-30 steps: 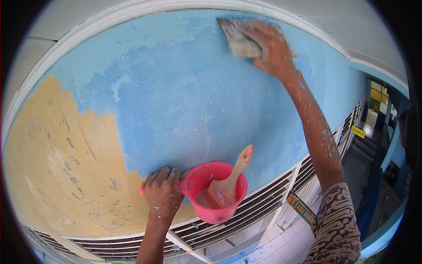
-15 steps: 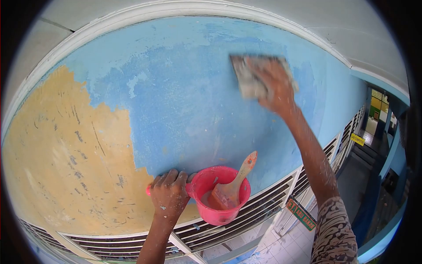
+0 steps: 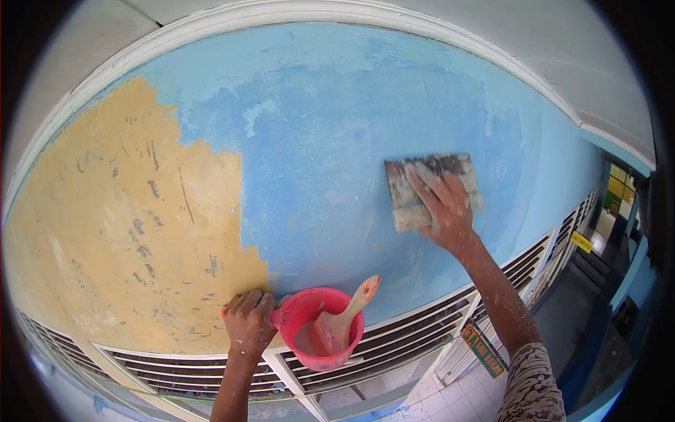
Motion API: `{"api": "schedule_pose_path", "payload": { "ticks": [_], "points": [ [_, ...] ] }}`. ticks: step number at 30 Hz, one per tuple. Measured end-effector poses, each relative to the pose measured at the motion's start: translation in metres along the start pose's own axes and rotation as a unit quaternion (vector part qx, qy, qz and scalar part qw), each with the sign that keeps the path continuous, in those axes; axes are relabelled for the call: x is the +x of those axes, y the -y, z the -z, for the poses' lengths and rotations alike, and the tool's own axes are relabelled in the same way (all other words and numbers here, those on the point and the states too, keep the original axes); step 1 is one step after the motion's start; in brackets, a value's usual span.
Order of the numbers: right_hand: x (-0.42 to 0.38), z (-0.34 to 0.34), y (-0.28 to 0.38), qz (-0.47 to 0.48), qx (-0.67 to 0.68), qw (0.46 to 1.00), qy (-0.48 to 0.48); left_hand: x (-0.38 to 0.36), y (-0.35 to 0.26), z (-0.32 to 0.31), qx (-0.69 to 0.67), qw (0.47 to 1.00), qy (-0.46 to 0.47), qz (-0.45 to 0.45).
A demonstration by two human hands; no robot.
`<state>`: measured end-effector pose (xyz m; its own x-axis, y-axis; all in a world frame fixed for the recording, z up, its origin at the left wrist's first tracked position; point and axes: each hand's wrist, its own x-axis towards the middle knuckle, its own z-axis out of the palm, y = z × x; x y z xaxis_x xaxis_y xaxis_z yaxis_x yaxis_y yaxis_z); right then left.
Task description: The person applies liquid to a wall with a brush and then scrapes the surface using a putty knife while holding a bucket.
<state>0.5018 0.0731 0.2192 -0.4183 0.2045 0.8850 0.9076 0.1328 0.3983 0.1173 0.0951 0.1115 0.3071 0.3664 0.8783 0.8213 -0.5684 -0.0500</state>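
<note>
My left hand [image 3: 251, 323] is wrapped round the handle of a pink plastic dipper [image 3: 293, 316], close to the wall. Inside the dipper, a paintbrush [image 3: 349, 314] leans with its wooden handle up and its bristles down by some murky liquid. Against the blue part of the wall [image 3: 316, 176], my right hand [image 3: 448, 211] presses a worn, dark grey sheet of sandpaper [image 3: 408, 204] smeared with pale dust. The fingers lie spread over the sheet. To the left, the wall shows a ragged yellow-ochre area [image 3: 133, 246] with dark scuffs.
White louvred vents [image 3: 401, 337] run below the wall. A green sign [image 3: 484, 349] juts out beneath my right arm, and a yellow sign [image 3: 581, 242] hangs farther along the corridor. A white moulding [image 3: 337, 10] borders the wall and ceiling above. Tiled floor [image 3: 429, 394] lies far below.
My right hand has moved down the wall with the sandpaper. The view has shifted, so the wall appears farther right, while the dipper and my left hand appear lower and farther left.
</note>
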Motion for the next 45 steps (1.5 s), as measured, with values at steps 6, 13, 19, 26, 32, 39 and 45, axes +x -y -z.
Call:
{"api": "schedule_pose_path", "payload": {
  "ticks": [6, 13, 19, 26, 32, 39, 45],
  "points": [
    [0.184, -0.003, -0.018, -0.04, -0.006, 0.997, -0.073, -0.006, -0.001, 0.011, 0.0, 1.0, 0.006, -0.009],
    [0.059, 0.005, 0.062, 0.007, 0.022, 0.999, 0.047, -0.027, 0.002, 0.013, -0.01, 1.0, -0.022, 0.01],
    [0.11, -0.01, 0.074, 0.032, -0.016, 0.999, -0.03, -0.053, -0.009, 0.032, -0.017, 1.0, -0.004, -0.021],
    [0.194, -0.017, 0.071, -0.032, -0.007, 0.996, -0.08, -0.055, -0.033, 0.054, -0.031, 0.999, 0.015, 0.005],
    [0.083, -0.027, 0.127, 0.005, 0.005, 0.998, 0.057, -0.098, -0.032, 0.078, -0.013, 0.999, 0.01, 0.032],
    [0.221, -0.019, 0.088, 0.024, -0.02, 0.992, -0.12, -0.135, -0.028, 0.089, 0.014, 0.998, 0.027, 0.053],
    [0.135, -0.024, 0.138, 0.031, -0.021, 0.997, -0.074, -0.148, -0.034, 0.091, 0.04, 0.994, -0.001, 0.1]
  ]
}}
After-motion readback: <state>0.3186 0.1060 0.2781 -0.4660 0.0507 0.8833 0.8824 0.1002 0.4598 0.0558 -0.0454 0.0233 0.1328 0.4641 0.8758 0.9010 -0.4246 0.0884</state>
